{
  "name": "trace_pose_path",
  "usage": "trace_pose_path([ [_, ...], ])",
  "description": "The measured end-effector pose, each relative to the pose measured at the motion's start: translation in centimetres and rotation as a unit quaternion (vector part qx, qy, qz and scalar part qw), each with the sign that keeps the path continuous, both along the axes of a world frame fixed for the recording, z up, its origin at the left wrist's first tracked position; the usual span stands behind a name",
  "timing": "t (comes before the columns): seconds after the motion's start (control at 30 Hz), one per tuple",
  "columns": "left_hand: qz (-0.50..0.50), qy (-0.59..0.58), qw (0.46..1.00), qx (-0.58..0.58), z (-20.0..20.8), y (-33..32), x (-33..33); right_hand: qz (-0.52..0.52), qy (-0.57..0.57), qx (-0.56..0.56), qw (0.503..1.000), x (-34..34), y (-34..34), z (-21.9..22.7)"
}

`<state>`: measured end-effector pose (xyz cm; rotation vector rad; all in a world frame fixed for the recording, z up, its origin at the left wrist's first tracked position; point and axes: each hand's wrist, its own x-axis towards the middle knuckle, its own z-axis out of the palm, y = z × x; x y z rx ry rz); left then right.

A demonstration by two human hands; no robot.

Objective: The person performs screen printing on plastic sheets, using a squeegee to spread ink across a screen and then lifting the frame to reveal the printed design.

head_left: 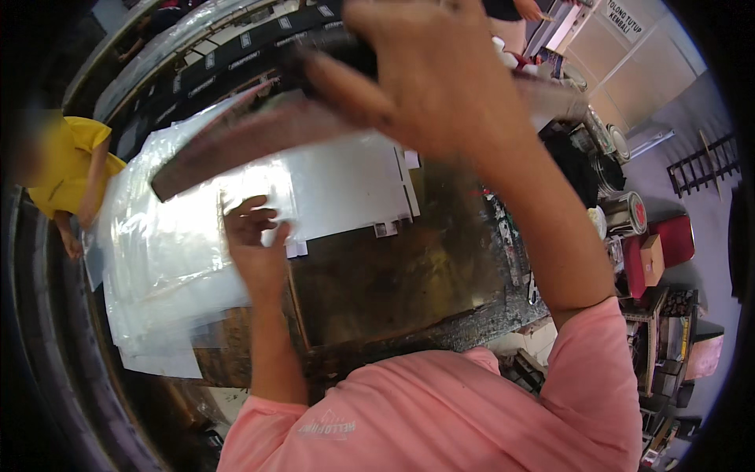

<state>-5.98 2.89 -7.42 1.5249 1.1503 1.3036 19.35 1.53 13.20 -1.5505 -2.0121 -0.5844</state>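
Tilted up over the table is a long reddish-brown frame (259, 149), stained and blurred, like a screen-printing frame. My right hand (432, 79) is raised at its upper side and appears closed on it; motion smears the fingers, and a dark patch beside the thumb is unclear. Over the shiny clear plastic sheets (157, 244) hovers my left hand (258, 236), its fingers loosely bent and apart, with nothing seen in them. Right of it a pale flat sheet (346, 189) lies on a dark, stained board (393, 283), with small taped pieces along its edge.
At the left stands a person in a yellow shirt (79, 157). Black printed pieces (252, 55) lie in a row beyond the frame. Along the right are paint cans (625, 212), a red chair (672, 240) and a cluttered shelf (668, 338). Another person's hand (528, 9) shows far off.
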Motion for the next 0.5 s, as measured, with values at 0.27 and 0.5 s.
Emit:
trace_pose_path([
  [0.27, -0.019, 0.062, 0.996, -0.066, -3.1, -5.8, -4.9, 0.020, -0.038, -0.210, 0.977, 3.0, -0.8, -15.8],
  [0.5, 0.010, 0.381, 0.923, 0.059, -7.8, -6.3, -6.5, -0.071, -0.078, -0.078, 0.991, 6.8, 16.2, -24.0],
])
